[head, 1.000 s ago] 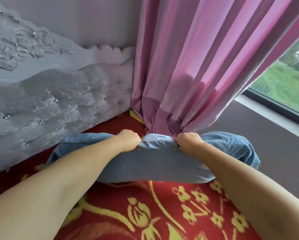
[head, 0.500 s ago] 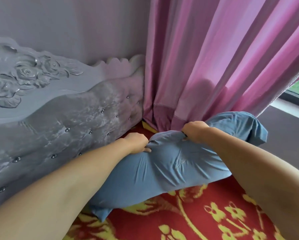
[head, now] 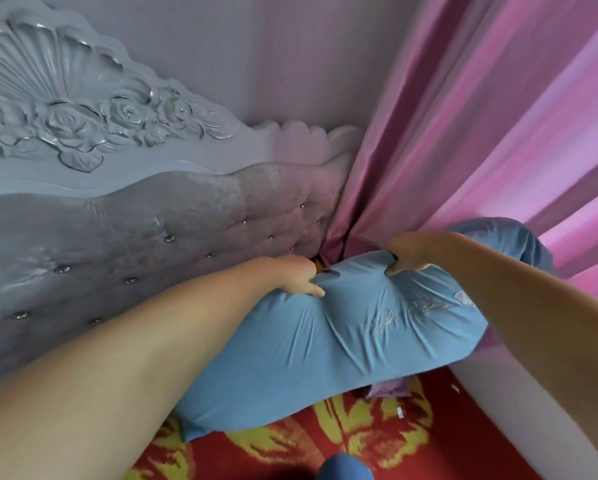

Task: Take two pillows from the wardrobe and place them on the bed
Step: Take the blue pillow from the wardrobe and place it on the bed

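Note:
A blue pillow [head: 342, 348] is held tilted above the bed [head: 290, 448], which has a red cover with yellow flowers. Its right end is raised against the pink curtain and its left corner touches the cover. My left hand [head: 297, 277] pinches the pillow's upper edge near the headboard corner. My right hand [head: 406, 254] grips the same edge further right. The wardrobe is out of view.
A grey tufted headboard [head: 152, 237] with carved roses fills the left side. A pink curtain [head: 481, 133] hangs at the right, its hem reaching the bed corner. A blue rounded shape [head: 344, 467] shows at the bottom edge.
The pillow has risen from lying flat and tipped up at its right end, moving closer to the headboard corner. Both hands kept their grip on its upper edge.

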Demonstrator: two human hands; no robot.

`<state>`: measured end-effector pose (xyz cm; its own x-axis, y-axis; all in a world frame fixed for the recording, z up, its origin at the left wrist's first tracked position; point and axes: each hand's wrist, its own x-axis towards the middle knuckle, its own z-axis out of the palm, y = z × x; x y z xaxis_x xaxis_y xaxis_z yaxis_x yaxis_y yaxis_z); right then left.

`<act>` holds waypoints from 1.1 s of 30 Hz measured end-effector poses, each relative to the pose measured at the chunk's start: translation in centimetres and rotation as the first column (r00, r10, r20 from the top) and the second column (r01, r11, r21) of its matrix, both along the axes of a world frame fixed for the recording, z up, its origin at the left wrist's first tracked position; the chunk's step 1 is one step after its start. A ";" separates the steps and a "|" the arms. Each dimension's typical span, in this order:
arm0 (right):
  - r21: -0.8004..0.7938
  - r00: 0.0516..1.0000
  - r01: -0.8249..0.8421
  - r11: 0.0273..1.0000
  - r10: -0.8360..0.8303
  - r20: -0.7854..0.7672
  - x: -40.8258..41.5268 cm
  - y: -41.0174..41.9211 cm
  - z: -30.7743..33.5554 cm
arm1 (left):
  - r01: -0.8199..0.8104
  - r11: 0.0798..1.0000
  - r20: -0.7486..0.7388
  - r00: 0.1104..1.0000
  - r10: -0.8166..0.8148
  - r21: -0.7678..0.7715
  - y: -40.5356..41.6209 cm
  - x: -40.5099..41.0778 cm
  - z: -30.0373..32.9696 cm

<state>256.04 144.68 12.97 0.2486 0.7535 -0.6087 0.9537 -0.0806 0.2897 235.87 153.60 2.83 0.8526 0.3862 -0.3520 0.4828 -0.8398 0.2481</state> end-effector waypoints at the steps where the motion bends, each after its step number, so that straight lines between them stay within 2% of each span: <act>1: 0.010 1.000 -0.021 1.000 0.021 0.017 1.0 0.6 0.0 | -0.022 1.000 0.005 1.000 0.022 -0.011 0.2 0.7 0.2; 6: -0.017 0.995 -0.088 0.996 0.089 0.035 6.6 4.9 -2.3 | -0.173 0.983 -0.009 0.985 0.173 -0.056 2.5 5.6 -1.9; 10: -0.032 0.982 -0.189 0.981 0.189 -0.007 11.3 9.7 -10.5 | -0.363 0.930 -0.078 0.930 0.358 -0.055 5.0 9.1 -7.8; 14: 0.180 0.966 -0.257 0.950 0.244 0.089 15.4 14.0 -20.8 | -0.564 0.825 0.036 0.826 0.563 0.035 7.5 13.2 -15.7; 15: 0.274 0.968 -0.250 0.929 0.236 0.081 16.3 14.9 -23.4 | -0.617 0.784 0.071 0.787 0.613 0.070 8.1 14.2 -17.8; 18: 0.542 0.974 -0.177 0.821 0.225 -0.022 17.2 17.0 -30.0 | -0.711 0.669 0.130 0.700 0.702 0.217 9.9 15.0 -23.5; 20: 0.614 0.970 -0.093 0.784 0.211 -0.123 16.8 17.7 -34.1 | -0.733 0.629 0.148 0.673 0.724 0.259 9.7 13.2 -27.4; 23: 0.535 0.953 0.016 0.845 0.149 -0.264 15.4 16.9 -39.7 | -0.767 0.571 0.266 0.639 0.721 0.294 5.6 9.1 -32.8; 25: 0.475 0.955 -0.013 0.880 0.151 -0.254 14.3 14.4 -42.9 | -0.772 0.547 0.304 0.632 0.713 0.323 1.8 7.0 -35.2; 29: 0.503 0.958 -0.014 0.864 0.155 -0.240 13.3 10.7 -44.5 | -0.823 0.468 0.348 0.562 0.750 0.321 -1.1 5.7 -35.8; 31: 0.516 0.955 -0.032 0.856 0.178 -0.236 13.6 9.6 -43.6 | -0.899 0.364 0.351 0.431 0.831 0.242 -1.4 5.0 -35.1; 33: 0.507 0.954 -0.046 0.860 0.188 -0.232 13.8 8.1 -42.8 | -0.986 0.149 0.317 0.165 0.934 0.072 -1.6 3.6 -34.8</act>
<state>269.86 152.74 -29.84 0.0225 0.9833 -0.1805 0.9994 -0.0269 -0.0220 239.44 151.99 -31.95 -0.2475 0.9683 -0.0353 0.9126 0.2452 0.3271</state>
